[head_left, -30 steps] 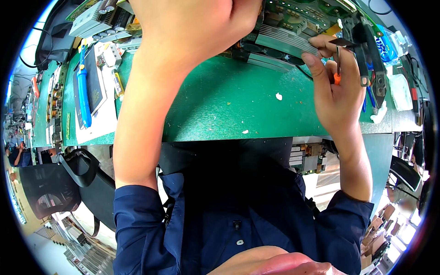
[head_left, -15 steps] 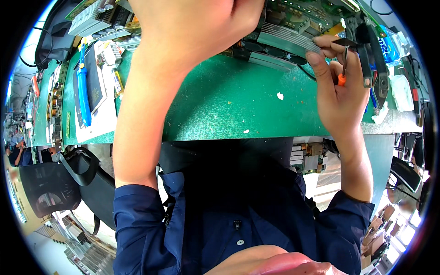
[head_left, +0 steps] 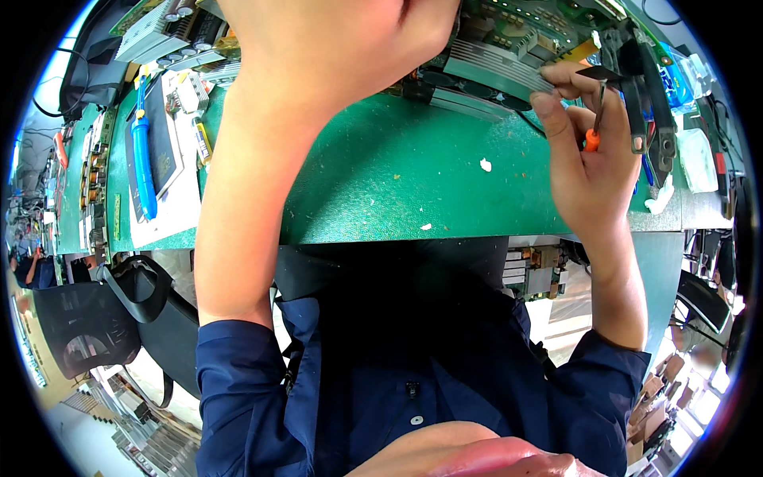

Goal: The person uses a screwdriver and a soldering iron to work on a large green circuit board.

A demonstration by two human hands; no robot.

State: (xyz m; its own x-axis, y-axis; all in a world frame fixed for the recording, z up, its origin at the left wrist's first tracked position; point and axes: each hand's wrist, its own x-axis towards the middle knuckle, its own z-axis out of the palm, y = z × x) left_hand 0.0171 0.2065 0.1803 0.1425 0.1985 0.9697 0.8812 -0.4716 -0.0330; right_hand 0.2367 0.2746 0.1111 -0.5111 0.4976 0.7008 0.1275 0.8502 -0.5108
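A circuit board (head_left: pixel 520 36) with a long silver finned heat sink (head_left: pixel 497 67) and dark round capacitors lies at the top right of the bench. My left hand (head_left: pixel 342 40) reaches large across the top, beside the board; its fingers are cut off or hidden. My right hand (head_left: pixel 592 151) is at the board's right end, thumb and forefinger curled close to the heat sink's edge. A small screwdriver (head_left: pixel 592 141), orange-handled with a thin metal shaft, lies across its curled fingers. Black curved bracket-like pieces (head_left: pixel 658 119) stand just right of this hand.
The green bench mat (head_left: pixel 381 183) holds small white scraps. On the left lie a blue desoldering pump (head_left: pixel 144 167), a dark notebook (head_left: pixel 164 151), white paper and a yellow tube (head_left: pixel 203 141). Another heat-sinked board (head_left: pixel 171 40) stands upper left. A black chair (head_left: pixel 87 326) is beside the bench.
Both hands keep nearly the same place and pose. The whole picture has shifted very slightly; nothing is visibly taken up or let go.
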